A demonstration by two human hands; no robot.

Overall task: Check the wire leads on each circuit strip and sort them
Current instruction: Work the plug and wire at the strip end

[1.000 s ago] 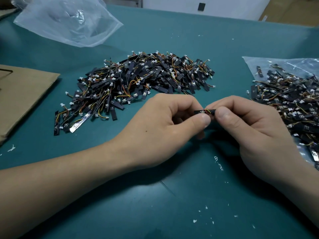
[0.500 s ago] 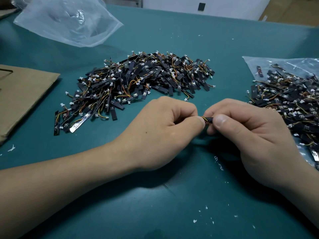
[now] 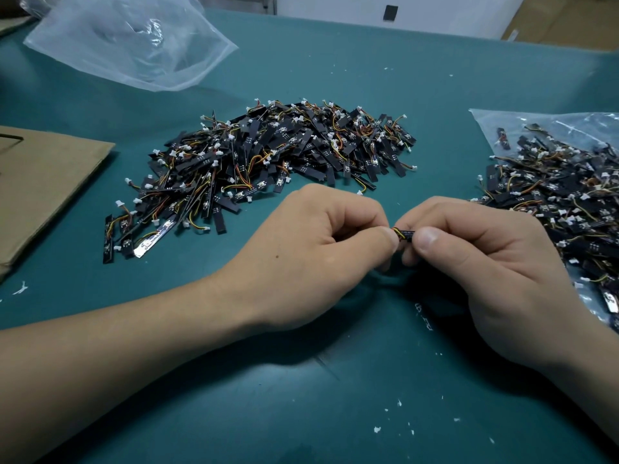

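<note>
Cardboard (image 3: 43, 182) lies at nine o'clock on the teal table (image 3: 335, 396). A loose strip pile (image 3: 268, 162) sits at twelve. Below it, the left hand (image 3: 311, 259) pinches one circuit strip (image 3: 406, 234) by its wire end, and the right hand (image 3: 485, 262) pinches the other end, fingers curled. At three o'clock are bagged strips (image 3: 569, 202).
</note>
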